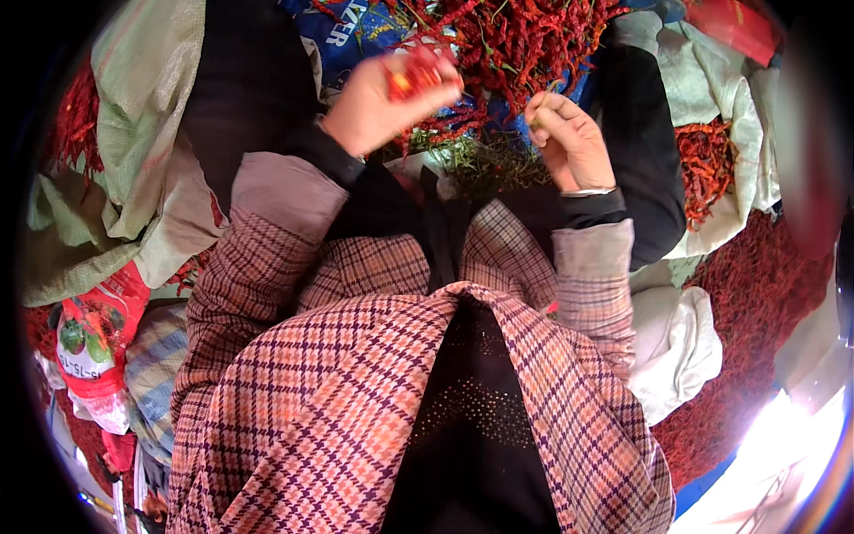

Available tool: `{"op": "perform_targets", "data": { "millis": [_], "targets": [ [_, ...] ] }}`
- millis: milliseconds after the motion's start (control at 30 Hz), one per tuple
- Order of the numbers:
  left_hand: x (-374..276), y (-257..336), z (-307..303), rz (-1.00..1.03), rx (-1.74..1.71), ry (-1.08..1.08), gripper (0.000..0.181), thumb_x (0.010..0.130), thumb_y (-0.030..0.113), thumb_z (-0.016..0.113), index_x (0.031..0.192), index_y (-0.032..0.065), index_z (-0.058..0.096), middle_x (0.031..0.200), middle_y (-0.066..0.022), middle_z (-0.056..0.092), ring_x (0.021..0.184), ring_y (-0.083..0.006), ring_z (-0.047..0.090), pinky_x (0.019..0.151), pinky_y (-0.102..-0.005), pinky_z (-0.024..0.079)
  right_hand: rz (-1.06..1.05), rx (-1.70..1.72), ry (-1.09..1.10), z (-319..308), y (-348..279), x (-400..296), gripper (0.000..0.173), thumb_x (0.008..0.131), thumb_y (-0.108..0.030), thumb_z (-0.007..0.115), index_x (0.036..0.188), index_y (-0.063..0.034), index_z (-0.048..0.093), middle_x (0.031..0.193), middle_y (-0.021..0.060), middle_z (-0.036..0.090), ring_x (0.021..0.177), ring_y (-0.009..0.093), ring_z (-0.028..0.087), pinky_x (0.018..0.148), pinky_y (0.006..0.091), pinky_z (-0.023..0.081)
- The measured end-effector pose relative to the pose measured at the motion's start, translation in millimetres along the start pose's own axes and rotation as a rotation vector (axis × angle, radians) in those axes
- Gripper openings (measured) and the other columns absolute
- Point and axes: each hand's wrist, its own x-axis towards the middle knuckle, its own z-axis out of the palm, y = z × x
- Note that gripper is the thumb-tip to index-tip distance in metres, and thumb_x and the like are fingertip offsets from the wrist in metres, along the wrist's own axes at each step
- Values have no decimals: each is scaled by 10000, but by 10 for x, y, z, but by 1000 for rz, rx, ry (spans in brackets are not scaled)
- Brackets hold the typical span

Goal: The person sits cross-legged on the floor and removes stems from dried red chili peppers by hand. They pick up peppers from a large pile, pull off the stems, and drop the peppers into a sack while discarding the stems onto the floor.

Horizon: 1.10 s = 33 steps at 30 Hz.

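Observation:
My left hand (383, 100), blurred by motion, is closed around several dried red chilies (417, 73) at the upper middle. To its right, my right hand (570, 137) pinches a thin greenish chili stem (547, 93) between thumb and fingers. A heap of dried red chilies (534, 40) lies just beyond both hands on a blue printed plastic sack (347, 40). Below the heap, between my knees, lies a small pile of loose green and brown stems (497, 163).
An open pale woven sack (747, 140) with red chilies stands at the right, beside a spread of red chilies (754, 280). Other woven sacks (143, 87) stand at the left, near a red printed bag (100, 340). A folded white sack (674, 347) lies at the right.

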Motion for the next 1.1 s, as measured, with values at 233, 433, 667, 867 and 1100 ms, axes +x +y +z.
{"op": "perform_targets", "data": {
  "millis": [233, 433, 667, 867, 1100],
  "targets": [
    [-16, -34, -584, -173, -1013, 253, 190, 912, 208, 456, 916, 44, 552, 854, -36, 594, 925, -160, 544, 785, -284, 446, -368, -1545, 25, -2, 474, 42, 150, 710, -147, 625, 840, -75, 605, 819, 131, 534, 837, 300, 536, 713, 388, 451],
    [-322, 86, -236, -378, -1104, 228, 65, 882, 111, 505, 924, 73, 473, 764, 12, 427, 700, -92, 433, 687, -245, 378, -575, -1695, -34, 598, 986, 584, 176, 695, -172, 602, 807, -40, 572, 854, 131, 516, 849, 302, 522, 688, 380, 457],
    [-364, -108, -112, -557, -1001, 346, 159, 864, 101, 527, 1000, 20, 517, 723, 12, 461, 655, -84, 452, 621, -237, 386, -602, -1490, 5, 431, 1055, 670, 115, 690, -109, 593, 775, -45, 549, 851, 141, 507, 774, 322, 534, 667, 394, 458],
    [-273, -183, 54, -547, -647, 322, 218, 813, 117, 619, 1002, 13, 590, 824, -33, 613, 694, -99, 571, 605, -219, 459, -492, -524, 181, 542, 567, 548, 60, 781, -11, 589, 813, -35, 544, 687, -14, 519, 577, 42, 434, 534, 197, 386],
    [-286, -229, 132, -463, -387, 132, 200, 798, 128, 641, 972, 37, 606, 830, 3, 612, 707, -71, 563, 635, -221, 455, -436, -525, 180, 745, 596, 316, 65, 810, -14, 552, 868, -11, 525, 745, 24, 582, 648, 61, 522, 596, 214, 433]
  ]
}}
